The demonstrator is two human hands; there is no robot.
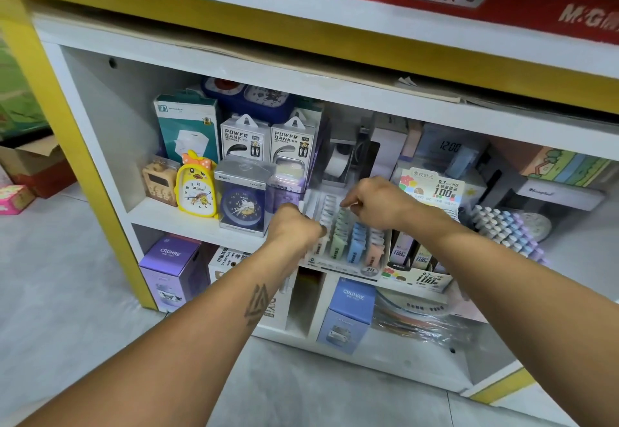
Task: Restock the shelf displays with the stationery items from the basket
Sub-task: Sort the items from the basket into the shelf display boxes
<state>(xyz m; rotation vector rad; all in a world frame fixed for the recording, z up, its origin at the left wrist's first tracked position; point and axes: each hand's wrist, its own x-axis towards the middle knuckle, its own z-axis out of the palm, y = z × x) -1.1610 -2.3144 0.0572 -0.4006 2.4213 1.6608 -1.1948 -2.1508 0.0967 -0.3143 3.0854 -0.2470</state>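
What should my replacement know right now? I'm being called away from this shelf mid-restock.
Left hand: fingers curled at the left edge of the lead-refill display tray; whether it holds anything is hidden.
Right hand: pinching at the top of the green row in the tray.
Tray sits on the middle shelf, right of the blue alarm clock; white, green, blue and peach rows look mostly filled.
The basket is out of view, so the remaining stock is unknown.

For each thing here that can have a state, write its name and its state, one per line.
Left hand: fingers curled, at the left edge of the display tray.
Right hand: fingers pinch a small pack in the tray.
Display tray: on the shelf, rows partly filled.
Yellow duck clock: upright.
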